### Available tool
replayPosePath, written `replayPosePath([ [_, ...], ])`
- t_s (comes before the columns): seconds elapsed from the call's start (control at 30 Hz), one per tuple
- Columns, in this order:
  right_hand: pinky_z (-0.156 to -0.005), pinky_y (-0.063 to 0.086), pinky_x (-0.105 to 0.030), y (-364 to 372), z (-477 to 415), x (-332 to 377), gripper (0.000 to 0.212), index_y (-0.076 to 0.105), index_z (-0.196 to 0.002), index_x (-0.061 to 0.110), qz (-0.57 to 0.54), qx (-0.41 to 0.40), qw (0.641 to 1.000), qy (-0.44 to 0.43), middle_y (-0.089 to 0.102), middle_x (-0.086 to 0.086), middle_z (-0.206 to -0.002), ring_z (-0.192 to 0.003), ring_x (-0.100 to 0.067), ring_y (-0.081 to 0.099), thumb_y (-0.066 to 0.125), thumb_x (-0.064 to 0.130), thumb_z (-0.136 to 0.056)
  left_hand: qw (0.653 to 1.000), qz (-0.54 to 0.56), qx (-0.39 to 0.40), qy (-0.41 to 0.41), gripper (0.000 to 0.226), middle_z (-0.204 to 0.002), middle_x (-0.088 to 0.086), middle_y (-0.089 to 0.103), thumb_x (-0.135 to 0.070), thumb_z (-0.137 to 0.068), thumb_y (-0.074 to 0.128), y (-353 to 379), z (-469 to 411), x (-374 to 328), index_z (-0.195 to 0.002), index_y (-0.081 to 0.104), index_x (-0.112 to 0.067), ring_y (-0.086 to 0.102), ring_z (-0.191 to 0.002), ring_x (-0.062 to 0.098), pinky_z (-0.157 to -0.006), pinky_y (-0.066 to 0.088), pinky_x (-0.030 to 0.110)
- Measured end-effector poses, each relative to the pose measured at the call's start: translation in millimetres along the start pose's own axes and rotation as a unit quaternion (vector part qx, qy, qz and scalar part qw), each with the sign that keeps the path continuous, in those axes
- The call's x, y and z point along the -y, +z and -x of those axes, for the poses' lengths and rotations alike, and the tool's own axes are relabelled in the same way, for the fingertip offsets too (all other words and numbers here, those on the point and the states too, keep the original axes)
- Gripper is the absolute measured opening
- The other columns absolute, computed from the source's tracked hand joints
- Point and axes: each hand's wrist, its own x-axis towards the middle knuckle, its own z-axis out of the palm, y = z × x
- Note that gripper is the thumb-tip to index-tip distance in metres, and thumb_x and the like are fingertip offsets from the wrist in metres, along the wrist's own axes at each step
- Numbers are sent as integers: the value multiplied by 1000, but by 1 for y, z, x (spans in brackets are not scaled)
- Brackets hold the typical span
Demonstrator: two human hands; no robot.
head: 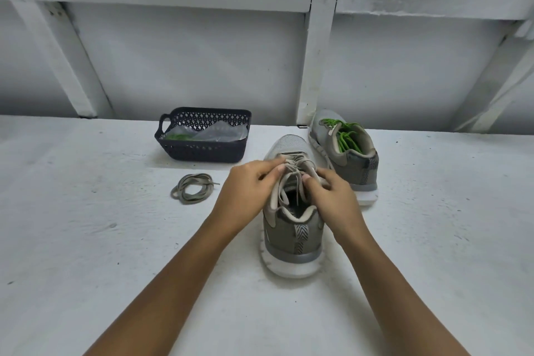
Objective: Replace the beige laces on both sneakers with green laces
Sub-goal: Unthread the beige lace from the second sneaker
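White bench (86,240); near sneaker (291,228) sits under both grips. Left grip (251,185) and right grip (332,191) each pinch its beige lace (289,170). Step: unlacing second shoe. Next: draw lace out of eyelets. Beyond right grip, far sneaker (355,165) already green-laced.

Near sneaker (293,235): no word, brand or number can be read; the heel strap carries only a zigzag pattern.
Far sneaker (358,165): no readable text or brand.
Basket (202,153): only a cut-out pattern, no label.
Plastic bag (219,133) in the basket: no print can be read.
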Motion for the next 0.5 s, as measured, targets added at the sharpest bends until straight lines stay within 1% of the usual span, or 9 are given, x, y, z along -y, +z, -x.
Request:
replayPosePath([
  [0.03, -87, 51, -33, 0, 1, -1, 28, 64, -114, 24, -16, 4, 1000, 1, 68, 3, -104, -99, -13, 63, 58, 33, -88, 999, 48, -20, -9, 20, -102, -8, 72, -24, -93, 58, -1, 0, 1, -107, 72, -24, 61, -94, -3, -80, 43, 5],
  [0.1, -83, 50, -27, 1, 2, -4, 24, 63, -112, 24, -51, 15, 999, 1, 68, 4, -101, -98, -11, 63, 58, 30, -90, 982, 177, -57, -44, 18, -93, -14, 71, -20, -96, 53, -6, -3, 1, -93, 70, -26, 65, -94, 3, -84, 51, 19],
  [0.13, -83, 49, -26, 1, 3, -5, 25, 62, -114, 23, -63, 18, 998, 3, 67, 3, -103, -98, -11, 63, 58, 30, -90, 959, 266, -67, -65, 21, -91, -11, 73, -19, -97, 48, -9, -5, 0, -89, 66, -23, 67, -94, 7, -83, 54, 24],
  [0.2, -91, 49, -30, 0, 3, -6, 31, 59, -120, 20, -73, 23, 997, 8, 66, -1, -109, -103, -13, 62, 58, 30, -90, 897, 428, -74, -87, 26, -85, -2, 74, -18, -101, 38, -17, -7, -2, -86, 58, -12, 70, -87, 14, -77, 56, 28],
  [0.27, -95, 48, -33, 0, 3, -6, 33, 58, -122, 19, -73, 28, 997, 6, 64, -3, -114, -107, -15, 60, 58, 29, -91, 848, 514, -96, -85, 30, -68, 1, 69, -19, -103, 32, -27, -10, -3, -82, 51, -8, 69, -69, 16, -68, 58, 29],
  [0.33, -91, 48, -31, -1, 3, -5, 31, 58, -120, 20, -75, 35, 997, 7, 64, -3, -113, -104, -13, 61, 58, 28, -91, 817, 551, -138, -96, 31, -55, -2, 56, -19, -103, 32, -40, -13, -4, -78, 48, -10, 58, -50, 12, -54, 54, 26],
  [0.4, -90, 49, -31, -2, 2, -4, 30, 58, -120, 22, -69, 39, 997, 9, 64, -4, -112, -103, -14, 61, 60, 26, -90, 819, 541, -149, -116, 29, -50, -3, 50, -21, -102, 34, -49, -15, -3, -79, 49, -12, 47, -41, 10, -45, 46, 20],
  [0.47, -91, 48, -31, -5, 0, -2, 34, 56, -122, 24, -31, 30, 999, -8, 59, -5, -115, -103, -15, 59, 62, 25, -88, 853, 495, -111, -121, 29, -50, -1, 52, -28, -102, 35, -53, -15, -5, -85, 53, -11, 46, -38, 11, -41, 44, 20],
  [0.5, -89, 47, -25, -7, -1, -1, 36, 55, -121, 27, 10, 21, 999, -39, 54, -5, -116, -100, -13, 57, 64, 23, -86, 874, 464, -85, -114, 30, -52, 0, 55, -31, -101, 35, -52, -14, -5, -88, 55, -11, 49, -40, 12, -42, 45, 21],
])
